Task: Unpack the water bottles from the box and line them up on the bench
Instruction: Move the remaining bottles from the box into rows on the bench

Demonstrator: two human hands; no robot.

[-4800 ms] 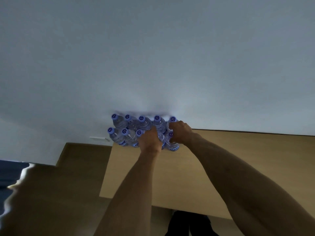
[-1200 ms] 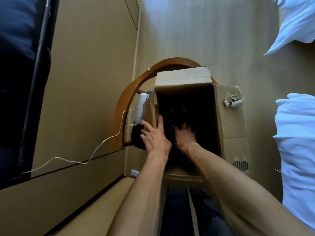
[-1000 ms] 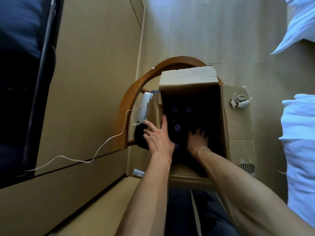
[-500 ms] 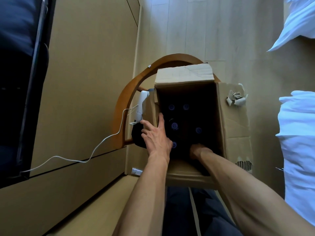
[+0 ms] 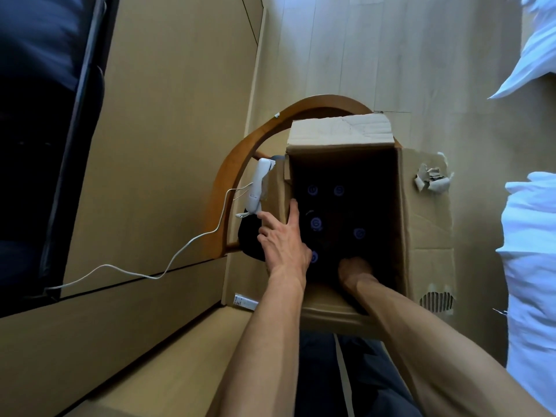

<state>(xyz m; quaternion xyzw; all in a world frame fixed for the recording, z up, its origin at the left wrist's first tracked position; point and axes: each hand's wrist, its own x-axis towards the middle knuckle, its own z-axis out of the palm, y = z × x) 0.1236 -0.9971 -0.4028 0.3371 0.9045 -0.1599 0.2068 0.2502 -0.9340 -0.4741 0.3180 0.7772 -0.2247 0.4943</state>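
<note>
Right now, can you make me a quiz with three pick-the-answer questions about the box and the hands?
1. Where is the right hand?
A. down inside the cardboard box
B. on the floor
C. on the white cloth

2. How many blue bottle caps show in the box?
A. one
B. five
C. ten

3. How is the left hand?
A. curled into a fist
B. fingers straight, on the box's left wall
C. gripping the white cable

Answers:
1 A, the wrist dips below the box rim.
2 B, two caps at the back, two in the middle, and one by the left hand; more may be hidden in the dark.
3 B, the fingers lie spread across the wall's edge.
</note>
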